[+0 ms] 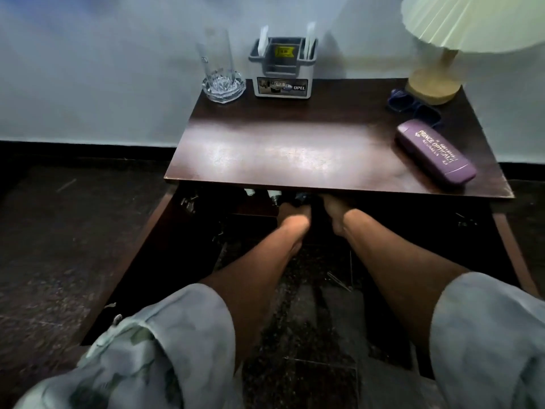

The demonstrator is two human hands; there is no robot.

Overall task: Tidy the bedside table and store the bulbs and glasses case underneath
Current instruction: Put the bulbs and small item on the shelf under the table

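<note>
Both my arms reach under the dark wooden bedside table. My left hand and my right hand are mostly hidden by the tabletop's front edge, so their fingers do not show. Pale bulb ends peek out in the dark space just under the edge, left of my left hand. A purple glasses case with printed lettering lies on the tabletop at the right, near the front corner. Dark blue glasses rest behind it.
A tall glass stands in a glass ashtray at the back left. A grey organiser box sits beside it against the wall. A lamp with a pleated shade occupies the back right corner. Dark floor surrounds the table.
</note>
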